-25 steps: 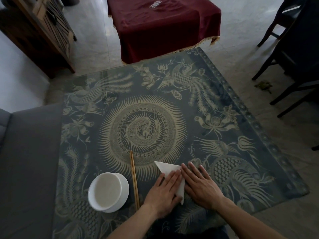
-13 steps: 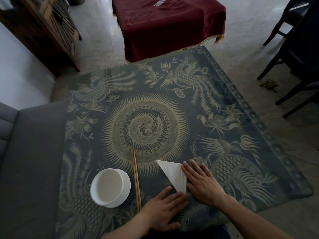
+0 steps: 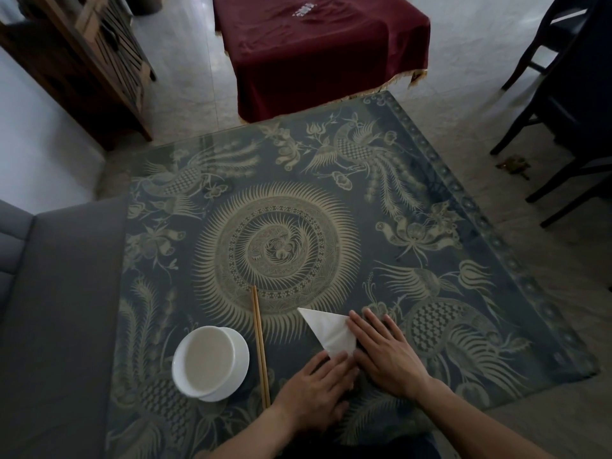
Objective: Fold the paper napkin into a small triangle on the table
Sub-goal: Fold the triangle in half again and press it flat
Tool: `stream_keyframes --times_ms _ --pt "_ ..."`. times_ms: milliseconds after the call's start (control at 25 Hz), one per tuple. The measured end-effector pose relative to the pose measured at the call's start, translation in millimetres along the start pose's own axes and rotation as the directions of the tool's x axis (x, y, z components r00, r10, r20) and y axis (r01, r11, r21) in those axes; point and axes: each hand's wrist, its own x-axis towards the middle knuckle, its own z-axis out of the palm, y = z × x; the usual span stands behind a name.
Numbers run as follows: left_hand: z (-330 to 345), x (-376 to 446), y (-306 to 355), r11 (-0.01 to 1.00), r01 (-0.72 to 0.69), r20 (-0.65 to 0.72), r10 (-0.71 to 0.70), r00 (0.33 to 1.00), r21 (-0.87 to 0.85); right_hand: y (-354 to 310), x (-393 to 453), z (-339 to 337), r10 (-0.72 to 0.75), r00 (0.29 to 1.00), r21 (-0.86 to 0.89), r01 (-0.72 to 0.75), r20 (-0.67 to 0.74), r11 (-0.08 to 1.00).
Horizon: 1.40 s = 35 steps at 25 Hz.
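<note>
A white paper napkin (image 3: 328, 329), folded into a triangle, lies flat on the glass-topped table (image 3: 331, 226) near its front edge. Its far tip points up and left. My right hand (image 3: 387, 356) lies flat, palm down, along the napkin's right edge, fingers spread a little. My left hand (image 3: 318, 392) rests flat on the table just below the napkin, its fingertips on the napkin's near corner. That near corner is hidden under my fingers. Neither hand grips the napkin.
A white bowl on a white saucer (image 3: 210, 362) stands to the left of my hands. A pair of wooden chopsticks (image 3: 260, 346) lies between bowl and napkin. A grey sofa (image 3: 56, 309) borders the table on the left, dark chairs (image 3: 563, 94) stand at right, a red-draped table (image 3: 318, 48) beyond.
My left hand slid off the napkin towards me and now touches only its near corner, so more of the triangle shows. My right hand stayed along the right edge.
</note>
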Motion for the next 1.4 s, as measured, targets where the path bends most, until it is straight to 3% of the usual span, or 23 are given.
stream_keyframes --times_ms 120,320,440,520,600,880,1400 --pt "6.5 -15.8 0.6 0.999 -0.008 0.09 0.003 0.996 0.051 -3.3 1.6 1.2 0.022 1.0 -0.003 -0.022 -0.014 1.0" --pt "10.9 -28.0 -3.1 0.99 -0.138 0.002 0.138 0.99 0.013 -3.5 1.1 4.4 0.017 0.999 0.001 -0.017 -0.041 1.0" --pt "-3.8 -11.8 -12.4 0.996 0.037 -0.16 -0.05 0.986 -0.082 -9.2 1.4 6.6 0.08 0.992 0.049 -0.076 -0.097 0.996" --pt "-17.5 3.3 -18.1 0.96 0.23 -0.146 -0.253 0.956 -0.158 -14.3 1.2 10.4 0.128 0.987 0.039 -0.124 -0.099 0.991" --pt "-24.8 20.0 -18.4 0.925 0.334 -0.071 -0.351 0.934 -0.179 -19.7 -1.3 13.9 0.136 0.988 0.012 -0.135 -0.076 0.991" --pt "-6.2 38.7 -16.0 0.902 0.402 0.088 -0.392 0.916 -0.158 -25.7 -3.5 16.0 0.115 0.992 -0.029 -0.117 -0.041 0.993" --pt "-14.2 11.5 -60.9 0.81 0.581 0.077 -0.576 0.813 -0.08 -23.1 -1.3 17.9 0.135 0.991 -0.028 -0.135 -0.025 0.99"
